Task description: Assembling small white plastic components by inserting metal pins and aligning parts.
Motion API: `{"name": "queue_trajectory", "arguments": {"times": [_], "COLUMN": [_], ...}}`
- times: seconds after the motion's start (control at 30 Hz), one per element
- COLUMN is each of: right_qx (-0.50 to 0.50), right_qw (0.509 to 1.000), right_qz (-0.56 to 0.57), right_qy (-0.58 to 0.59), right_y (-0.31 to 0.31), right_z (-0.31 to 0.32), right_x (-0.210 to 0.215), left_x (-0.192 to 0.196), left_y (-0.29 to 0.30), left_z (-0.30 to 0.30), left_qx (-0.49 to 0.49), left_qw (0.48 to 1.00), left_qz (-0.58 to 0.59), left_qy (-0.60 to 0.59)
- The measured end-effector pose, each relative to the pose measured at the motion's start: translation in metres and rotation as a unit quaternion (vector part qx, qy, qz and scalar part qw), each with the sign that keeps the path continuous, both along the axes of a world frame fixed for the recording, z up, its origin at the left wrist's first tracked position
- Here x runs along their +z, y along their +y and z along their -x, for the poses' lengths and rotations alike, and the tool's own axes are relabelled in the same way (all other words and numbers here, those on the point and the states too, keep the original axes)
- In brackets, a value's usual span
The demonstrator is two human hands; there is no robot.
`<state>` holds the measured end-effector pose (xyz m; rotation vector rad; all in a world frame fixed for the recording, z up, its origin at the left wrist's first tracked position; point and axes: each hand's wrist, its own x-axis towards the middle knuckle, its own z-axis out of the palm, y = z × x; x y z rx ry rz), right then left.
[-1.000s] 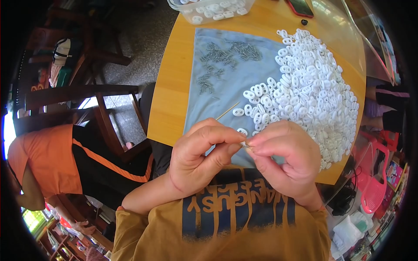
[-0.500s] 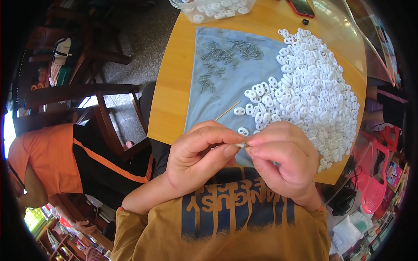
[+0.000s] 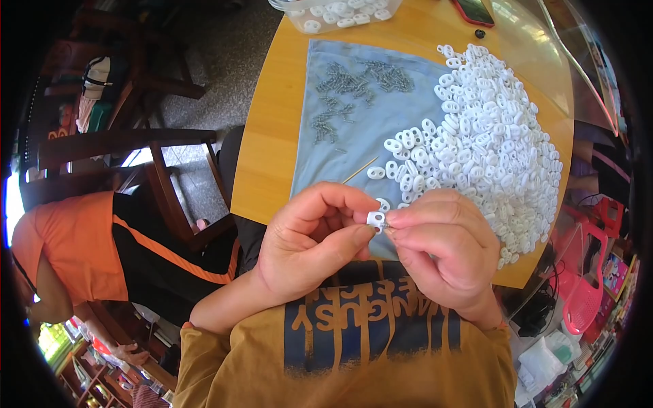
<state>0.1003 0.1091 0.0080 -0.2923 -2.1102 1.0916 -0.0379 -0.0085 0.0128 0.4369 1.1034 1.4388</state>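
- Currently grips a white two-holed piece (image 3: 376, 219) in left hand (image 3: 289, 245), between thumb and fingers, above the near part of the blue cloth (image 3: 396, 112).
- Pinches something small, greyish and mostly hidden with right hand (image 3: 462, 245), thumb and fingertips closed just beside the piece's right side, also above the cloth's near part.
- Has many similar pieces (image 3: 496, 143) heaped along the cloth's right side.
- Has small metal springs (image 3: 343, 80) scattered over the cloth's far left part.
- Has a thin stick (image 3: 360, 171) lying across the cloth, just beyond left hand.
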Motion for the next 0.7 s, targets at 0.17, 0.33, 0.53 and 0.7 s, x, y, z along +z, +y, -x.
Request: {"name": "queue_trajectory", "arguments": {"times": [0.17,0.33,0.53,0.7], "right_qx": [0.015,0.022,0.017,0.007], "right_qw": [0.999,0.996,0.991,0.961], "right_qz": [0.038,0.081,0.133,0.275], "right_qy": [-0.013,-0.027,-0.032,-0.038], "right_y": [0.0002,0.0004,-0.0005,-0.0051], "right_z": [-0.0016,-0.0024,-0.003,-0.0056], "right_x": [0.0024,0.0014,0.001,-0.0015], "left_x": [-0.0029,-0.004,0.0008,-0.001], "left_y": [-0.0001,0.0015,0.0018,-0.0026], "left_z": [0.0009,0.0006,0.0015,0.0007], "left_qx": [-0.016,-0.018,-0.025,-0.026], "left_qw": [0.997,0.994,0.988,0.972], "left_qz": [-0.03,-0.034,-0.02,-0.034], "left_qy": [0.075,0.102,0.15,0.232]}}
